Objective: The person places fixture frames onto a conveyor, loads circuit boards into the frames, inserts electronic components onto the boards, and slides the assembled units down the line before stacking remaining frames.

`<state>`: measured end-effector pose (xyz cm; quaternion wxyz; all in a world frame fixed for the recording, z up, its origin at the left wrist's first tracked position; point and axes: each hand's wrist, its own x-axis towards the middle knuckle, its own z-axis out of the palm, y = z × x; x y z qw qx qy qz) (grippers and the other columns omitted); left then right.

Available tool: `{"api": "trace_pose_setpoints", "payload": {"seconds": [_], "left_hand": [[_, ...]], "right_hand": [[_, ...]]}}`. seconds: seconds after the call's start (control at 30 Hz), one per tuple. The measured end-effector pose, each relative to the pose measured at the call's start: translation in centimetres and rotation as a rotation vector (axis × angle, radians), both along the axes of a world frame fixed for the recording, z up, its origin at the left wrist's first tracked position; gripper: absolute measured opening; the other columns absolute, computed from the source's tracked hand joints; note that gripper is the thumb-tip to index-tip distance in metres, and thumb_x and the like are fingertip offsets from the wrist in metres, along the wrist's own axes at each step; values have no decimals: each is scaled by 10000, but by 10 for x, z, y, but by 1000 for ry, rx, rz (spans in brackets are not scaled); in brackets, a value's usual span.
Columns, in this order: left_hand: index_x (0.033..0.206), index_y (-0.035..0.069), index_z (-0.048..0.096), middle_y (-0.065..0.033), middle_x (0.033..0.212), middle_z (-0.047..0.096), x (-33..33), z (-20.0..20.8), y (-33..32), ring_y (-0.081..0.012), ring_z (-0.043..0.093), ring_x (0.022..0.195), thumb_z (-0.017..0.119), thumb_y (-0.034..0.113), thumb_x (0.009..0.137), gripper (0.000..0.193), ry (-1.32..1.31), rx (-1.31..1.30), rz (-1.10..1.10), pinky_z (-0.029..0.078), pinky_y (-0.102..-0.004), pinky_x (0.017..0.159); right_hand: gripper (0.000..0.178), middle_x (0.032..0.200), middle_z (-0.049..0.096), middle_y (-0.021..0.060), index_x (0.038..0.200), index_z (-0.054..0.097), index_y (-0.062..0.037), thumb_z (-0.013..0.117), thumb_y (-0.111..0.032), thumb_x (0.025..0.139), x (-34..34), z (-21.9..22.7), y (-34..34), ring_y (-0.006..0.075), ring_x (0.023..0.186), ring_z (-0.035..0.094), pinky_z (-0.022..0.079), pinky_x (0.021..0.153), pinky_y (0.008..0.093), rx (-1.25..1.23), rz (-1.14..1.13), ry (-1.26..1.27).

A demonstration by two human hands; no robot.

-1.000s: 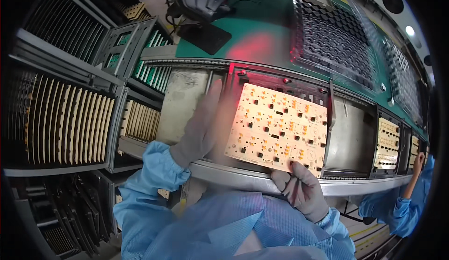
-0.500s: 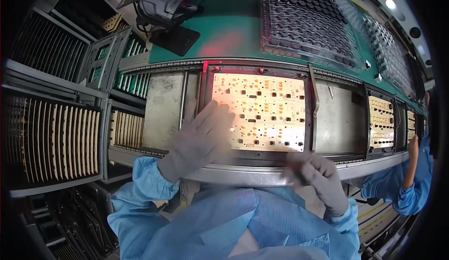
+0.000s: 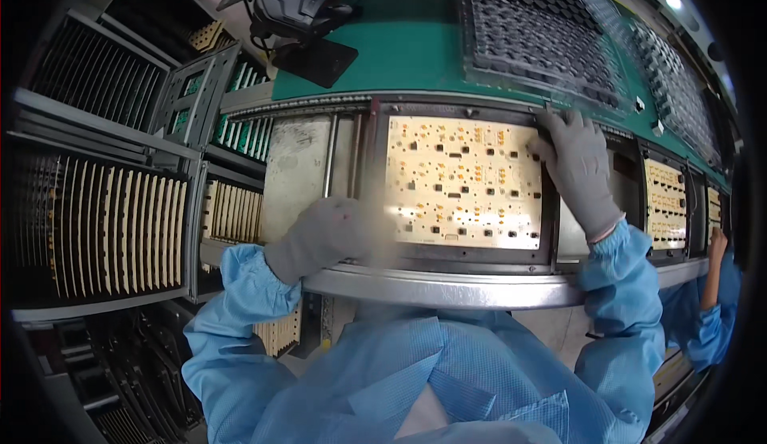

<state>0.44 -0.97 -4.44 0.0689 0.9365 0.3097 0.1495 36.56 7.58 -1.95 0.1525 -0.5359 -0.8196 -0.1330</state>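
A cream circuit board with small dark and orange parts lies in a black carrier frame in front of me. My right hand, in a grey glove, is at the frame's upper right corner, with thumb and bent fingers around that edge. Any small thing under those fingers is hidden. My left hand, also gloved, hovers by the frame's lower left corner. Its fingers are bent, and their tips are smeared by motion.
Racks of upright boards stand at left. Beyond the rail are a handheld scanner, a dark flat device and clear trays of round dark parts. More framed boards and another person's arm are at right.
My right hand has risen from the front rail to the frame's upper right corner. My left hand has drawn back from the board, down and left. The red glow on the mat is gone.
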Motion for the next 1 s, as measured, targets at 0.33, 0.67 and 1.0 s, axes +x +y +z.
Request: {"api": "trace_pose_setpoints", "payload": {"seconds": [0.33,0.67,1.0], "left_hand": [[981,132,693,16,927,716,21,26,44,-171,685,814,724,216,773,226,-52,-567,75,528,-304,718],[1165,77,606,-175,1338,527,53,-28,89,-407,402,1320,754,242,792,434,-206,216,564,216,-549,1131],[1036,83,683,-143,1368,521,62,-40,91,-377,278,1417,789,185,771,303,-526,-31,673,173,-510,1161]], "right_hand": [[187,686,648,124,754,675,-100,623,-268,818,9,-13,51,308,686,673,522,617,431,-151,-104,-141],[469,604,623,147,697,712,-98,561,-500,886,-14,34,-13,346,612,647,517,604,448,-447,-64,130],[250,987,659,142,1118,643,-105,605,-238,910,33,45,140,337,926,647,521,775,448,27,8,274]]}}
